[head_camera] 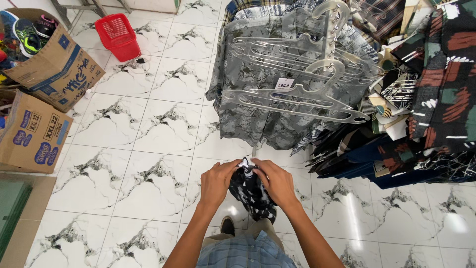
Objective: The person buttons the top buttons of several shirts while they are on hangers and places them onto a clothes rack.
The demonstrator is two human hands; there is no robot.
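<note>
Fingers (pixel 237 166) of both hands pinch patterned shirt (pixel 254 194) top; long axis hangs downward.

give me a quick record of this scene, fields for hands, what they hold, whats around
left hand: left hand grips the top of a dark patterned garment
right hand: right hand grips the same garment from the other side
ahead: clear plastic hangers lying on a grey shirt
right side: stack of folded patterned clothes
left side: cardboard boxes, one holding shoes; red basket
floor: white marbled tiles
</note>
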